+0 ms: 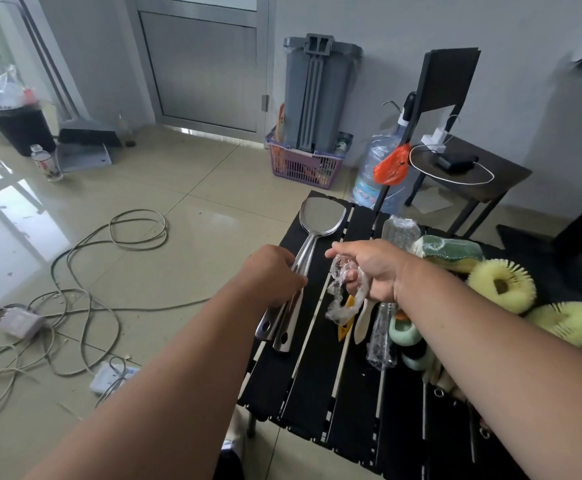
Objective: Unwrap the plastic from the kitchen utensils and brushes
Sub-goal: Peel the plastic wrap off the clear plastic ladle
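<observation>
A person's left hand (275, 275) curls round the handles of a stack of steel spatulas (303, 258), blades pointing away, long axis running outward from the body over the black slatted table (317, 393). The right hand (374, 271), just beside it, clutches a crumpled strip of clear plastic (343, 292) that hangs below the fist. Both forearms reach forward, nearly parallel. The spatulas appear already bare. Nearest the right hand, beneath its wrist, lies a still-wrapped bottle brush (383, 337), lengthwise toward the body; yellow round brushes (500, 284) sit farther right.
</observation>
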